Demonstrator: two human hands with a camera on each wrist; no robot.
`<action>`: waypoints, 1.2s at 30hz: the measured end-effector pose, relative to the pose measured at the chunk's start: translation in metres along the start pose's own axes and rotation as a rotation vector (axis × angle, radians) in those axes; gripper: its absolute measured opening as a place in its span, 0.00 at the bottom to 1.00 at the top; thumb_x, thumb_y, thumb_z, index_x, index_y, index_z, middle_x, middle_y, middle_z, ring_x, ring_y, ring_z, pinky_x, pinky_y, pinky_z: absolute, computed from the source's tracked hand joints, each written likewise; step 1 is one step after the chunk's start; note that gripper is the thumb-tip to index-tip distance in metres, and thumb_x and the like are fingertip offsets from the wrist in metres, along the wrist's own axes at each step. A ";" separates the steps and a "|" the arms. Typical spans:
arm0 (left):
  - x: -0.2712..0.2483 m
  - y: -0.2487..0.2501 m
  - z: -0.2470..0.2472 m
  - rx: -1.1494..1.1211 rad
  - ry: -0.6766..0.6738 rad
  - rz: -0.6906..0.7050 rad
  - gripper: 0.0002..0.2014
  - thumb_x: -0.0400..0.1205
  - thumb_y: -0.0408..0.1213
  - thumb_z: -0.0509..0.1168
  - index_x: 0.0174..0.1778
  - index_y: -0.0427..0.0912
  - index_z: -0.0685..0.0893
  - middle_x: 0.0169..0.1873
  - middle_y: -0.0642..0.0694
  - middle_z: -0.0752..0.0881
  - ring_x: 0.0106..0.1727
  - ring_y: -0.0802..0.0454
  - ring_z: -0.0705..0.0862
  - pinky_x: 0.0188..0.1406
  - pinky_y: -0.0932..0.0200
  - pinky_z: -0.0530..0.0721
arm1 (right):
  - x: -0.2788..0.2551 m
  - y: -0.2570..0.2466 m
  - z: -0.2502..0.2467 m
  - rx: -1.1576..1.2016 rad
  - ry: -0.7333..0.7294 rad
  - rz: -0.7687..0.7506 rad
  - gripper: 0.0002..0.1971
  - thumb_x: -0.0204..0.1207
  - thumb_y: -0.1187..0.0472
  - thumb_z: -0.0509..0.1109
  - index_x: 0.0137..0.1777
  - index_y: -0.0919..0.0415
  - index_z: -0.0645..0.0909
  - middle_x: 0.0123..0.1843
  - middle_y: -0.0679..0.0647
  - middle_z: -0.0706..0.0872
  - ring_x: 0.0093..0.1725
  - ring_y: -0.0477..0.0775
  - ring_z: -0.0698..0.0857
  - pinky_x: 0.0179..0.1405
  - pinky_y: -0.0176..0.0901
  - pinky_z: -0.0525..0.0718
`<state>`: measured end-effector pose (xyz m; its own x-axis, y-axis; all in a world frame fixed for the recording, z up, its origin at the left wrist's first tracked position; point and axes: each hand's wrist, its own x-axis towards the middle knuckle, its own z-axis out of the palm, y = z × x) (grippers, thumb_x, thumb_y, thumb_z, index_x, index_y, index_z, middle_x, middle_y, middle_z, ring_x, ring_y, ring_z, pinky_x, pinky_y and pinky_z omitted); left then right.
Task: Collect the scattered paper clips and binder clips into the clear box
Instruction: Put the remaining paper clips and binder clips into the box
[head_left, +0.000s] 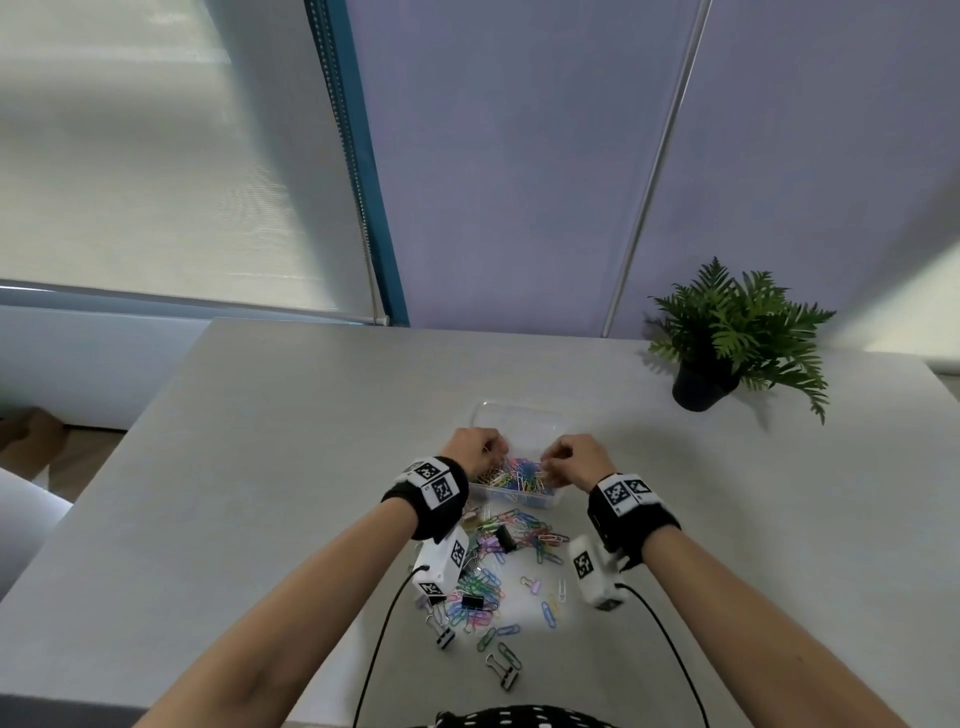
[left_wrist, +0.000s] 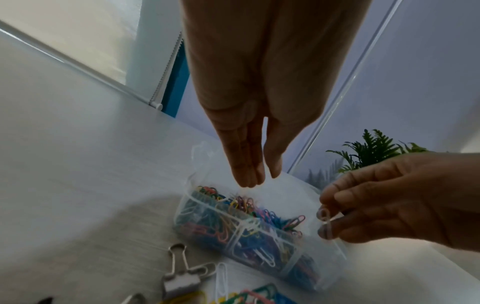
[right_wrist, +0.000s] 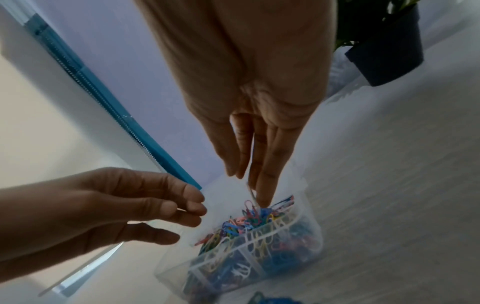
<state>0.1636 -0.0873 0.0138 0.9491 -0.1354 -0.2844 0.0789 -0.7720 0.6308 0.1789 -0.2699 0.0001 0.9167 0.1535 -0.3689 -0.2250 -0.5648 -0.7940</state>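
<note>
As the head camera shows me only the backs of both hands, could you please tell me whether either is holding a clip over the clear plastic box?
Observer: Yes. The left wrist view shows the right hand pinching one pale paper clip above the clear plastic box.
Operator: Thank you. And the left hand?
Observer: In the right wrist view the left hand has loosely extended fingers, with nothing plainly held.
Operator: Is the box one open space inside?
Observer: No, white dividers split it into compartments, and coloured paper clips are heaped inside.
</note>
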 end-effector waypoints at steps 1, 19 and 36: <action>-0.002 -0.002 0.002 0.010 0.002 0.012 0.13 0.80 0.23 0.57 0.57 0.33 0.83 0.58 0.37 0.86 0.61 0.43 0.83 0.65 0.57 0.76 | 0.000 0.001 0.001 -0.020 -0.005 -0.009 0.09 0.72 0.74 0.69 0.34 0.62 0.81 0.36 0.62 0.87 0.27 0.50 0.86 0.39 0.44 0.89; -0.094 -0.019 0.074 0.353 -0.418 0.366 0.07 0.78 0.28 0.62 0.49 0.37 0.83 0.50 0.39 0.85 0.52 0.42 0.84 0.52 0.50 0.83 | -0.100 0.074 0.038 -0.668 -0.265 -0.024 0.23 0.65 0.47 0.75 0.51 0.58 0.68 0.53 0.55 0.75 0.48 0.55 0.75 0.43 0.44 0.69; -0.108 -0.053 0.100 0.724 -0.337 0.898 0.13 0.74 0.34 0.53 0.45 0.47 0.82 0.42 0.51 0.84 0.44 0.55 0.83 0.31 0.64 0.85 | -0.110 0.072 0.059 -0.800 -0.235 -0.229 0.09 0.75 0.65 0.61 0.55 0.59 0.73 0.60 0.56 0.79 0.59 0.57 0.77 0.51 0.48 0.76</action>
<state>0.0264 -0.0939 -0.0609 0.4416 -0.8760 -0.1937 -0.8619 -0.4742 0.1796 0.0418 -0.2797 -0.0452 0.7991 0.4474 -0.4015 0.3385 -0.8869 -0.3145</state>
